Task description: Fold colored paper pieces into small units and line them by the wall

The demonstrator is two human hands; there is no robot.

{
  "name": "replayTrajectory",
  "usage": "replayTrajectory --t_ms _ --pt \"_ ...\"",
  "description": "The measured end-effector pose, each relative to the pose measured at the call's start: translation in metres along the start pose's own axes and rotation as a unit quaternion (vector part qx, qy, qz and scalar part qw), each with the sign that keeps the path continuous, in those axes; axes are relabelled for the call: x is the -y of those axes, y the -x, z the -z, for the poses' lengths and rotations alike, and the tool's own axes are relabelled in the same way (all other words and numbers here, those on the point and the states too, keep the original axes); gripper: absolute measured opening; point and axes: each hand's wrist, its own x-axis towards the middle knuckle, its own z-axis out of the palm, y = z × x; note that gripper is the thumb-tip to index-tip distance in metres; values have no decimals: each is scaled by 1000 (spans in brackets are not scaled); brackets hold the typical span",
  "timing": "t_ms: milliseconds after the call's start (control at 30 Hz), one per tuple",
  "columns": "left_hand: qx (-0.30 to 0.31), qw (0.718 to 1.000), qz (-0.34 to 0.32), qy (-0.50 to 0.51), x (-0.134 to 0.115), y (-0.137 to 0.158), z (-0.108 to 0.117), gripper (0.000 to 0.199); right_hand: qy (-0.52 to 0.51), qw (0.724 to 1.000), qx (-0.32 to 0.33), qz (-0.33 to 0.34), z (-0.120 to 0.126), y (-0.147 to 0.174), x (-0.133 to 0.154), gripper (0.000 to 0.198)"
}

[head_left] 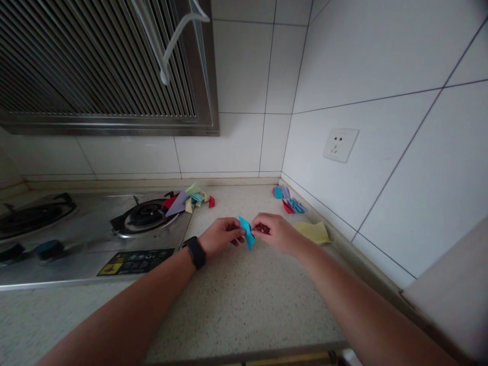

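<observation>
Between my two hands, above the speckled countertop (pixel 244 305), is a small piece of folded blue paper (pixel 247 235) with pointed ends. My left hand (pixel 224 235), with a black watch on the wrist, pinches its left side between thumb and fingers. From the other side, my right hand (pixel 272 231) pinches the paper's right edge with its fingertips. Folded paper pieces (pixel 293 205) in purple, blue and red lie beyond my right hand along the wall. A yellow paper sheet (pixel 313 232) lies partly behind my right forearm.
At left is a gas stove (pixel 91 259); a heap of colored papers (pixel 178 203) overlaps its right burner, with a red folded piece (pixel 212 202) beside it. A range hood (pixel 114 122) hangs above. The tiled right wall carries a socket (pixel 340 145).
</observation>
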Motion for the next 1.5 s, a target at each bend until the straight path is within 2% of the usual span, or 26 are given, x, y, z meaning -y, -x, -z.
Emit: replayTrajectory --t_ms 233,467,733,1167,1500 --pt "-20 1000 -3 20 5 -2 0 29 -40 999 -20 0 -7 -1 -6 8" --pt "-34 998 0 46 -2 -1 -3 30 -50 998 -31 4 -7 -3 -8 8" --pt "-45 998 1 52 -4 1 -5 31 -9 1000 -12 -12 -6 -1 0 11" --pt "-39 999 -12 32 -1 -2 -4 33 19 1000 -10 15 -2 -1 3 12" --pt "-56 997 -25 48 -1 -1 -2 32 -5 999 -41 -31 1 0 1 8"
